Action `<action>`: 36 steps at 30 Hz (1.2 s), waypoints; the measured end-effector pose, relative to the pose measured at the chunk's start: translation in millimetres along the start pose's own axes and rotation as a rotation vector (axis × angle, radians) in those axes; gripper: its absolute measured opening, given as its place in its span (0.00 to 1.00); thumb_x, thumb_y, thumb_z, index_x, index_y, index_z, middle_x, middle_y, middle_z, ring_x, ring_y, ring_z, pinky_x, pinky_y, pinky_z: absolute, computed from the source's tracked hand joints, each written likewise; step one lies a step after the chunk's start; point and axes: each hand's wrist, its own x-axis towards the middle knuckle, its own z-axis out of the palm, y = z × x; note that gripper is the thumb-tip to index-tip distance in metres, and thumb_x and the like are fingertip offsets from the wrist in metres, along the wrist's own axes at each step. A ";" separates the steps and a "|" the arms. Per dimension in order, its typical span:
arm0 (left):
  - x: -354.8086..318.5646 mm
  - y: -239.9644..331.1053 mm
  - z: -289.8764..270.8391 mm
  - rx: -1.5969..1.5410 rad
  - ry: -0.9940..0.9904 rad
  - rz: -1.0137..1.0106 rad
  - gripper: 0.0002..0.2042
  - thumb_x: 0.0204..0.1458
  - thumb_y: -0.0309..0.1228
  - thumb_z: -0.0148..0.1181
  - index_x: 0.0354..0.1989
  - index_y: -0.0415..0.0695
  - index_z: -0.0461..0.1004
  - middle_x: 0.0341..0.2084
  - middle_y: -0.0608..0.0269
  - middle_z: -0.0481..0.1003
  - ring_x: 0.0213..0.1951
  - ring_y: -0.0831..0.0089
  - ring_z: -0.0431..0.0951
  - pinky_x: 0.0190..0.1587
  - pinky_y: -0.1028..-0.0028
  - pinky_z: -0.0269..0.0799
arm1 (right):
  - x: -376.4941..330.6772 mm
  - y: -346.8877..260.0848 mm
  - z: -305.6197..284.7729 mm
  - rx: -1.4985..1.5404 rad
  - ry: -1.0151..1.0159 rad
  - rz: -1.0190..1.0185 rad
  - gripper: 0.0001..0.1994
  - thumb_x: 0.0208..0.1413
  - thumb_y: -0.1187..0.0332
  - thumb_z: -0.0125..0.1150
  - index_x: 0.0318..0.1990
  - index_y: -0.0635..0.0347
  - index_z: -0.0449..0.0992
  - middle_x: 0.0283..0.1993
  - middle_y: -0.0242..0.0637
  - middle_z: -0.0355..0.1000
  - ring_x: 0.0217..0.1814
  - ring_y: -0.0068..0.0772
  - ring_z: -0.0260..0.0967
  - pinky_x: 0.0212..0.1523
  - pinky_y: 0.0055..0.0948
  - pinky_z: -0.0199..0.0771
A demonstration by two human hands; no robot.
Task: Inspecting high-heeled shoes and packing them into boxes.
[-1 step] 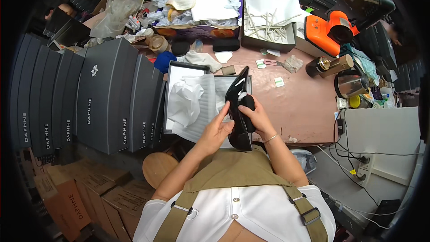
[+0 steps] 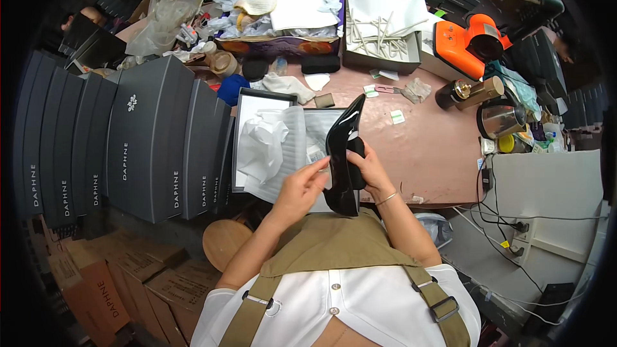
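You have a glossy black high-heeled shoe (image 2: 342,154) held on edge above the near side of the pink worktable (image 2: 437,154), its pointed toe aimed away from you and its heel end down by your apron. Your right hand (image 2: 367,168) is wrapped around the middle of the shoe, fingers closed on its far side. Your left hand (image 2: 301,187) is loosely open, holding nothing, its fingertips (image 2: 323,166) just touching the shoe's near face.

The patent finish looks slick and hard, so it seems likely to slide in a one-handed grip and to show every fingerprint or scuff. If it tips, the narrow toe could drop onto the open shoebox (image 2: 257,99) just beside it and crush the crumpled white tissue paper (image 2: 262,144) and the thin foam sheet (image 2: 292,135) lying inside.

To your left, a row of dark grey matte shoeboxes (image 2: 154,144) stands on end, touching one another; a stray elbow could probably topple them. Cables (image 2: 501,218) hang off the table's right side.
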 end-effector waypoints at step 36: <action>-0.1 -20.3 64.8 -0.824 0.495 -0.198 0.23 0.65 0.39 0.41 0.61 0.34 0.57 0.54 0.55 0.65 0.54 0.71 0.66 0.58 0.73 0.62 | 8.5 -27.4 30.3 -1.225 0.122 -1.079 0.09 0.47 0.73 0.63 0.37 0.59 0.75 0.32 0.34 0.68 0.34 0.36 0.69 0.31 0.32 0.70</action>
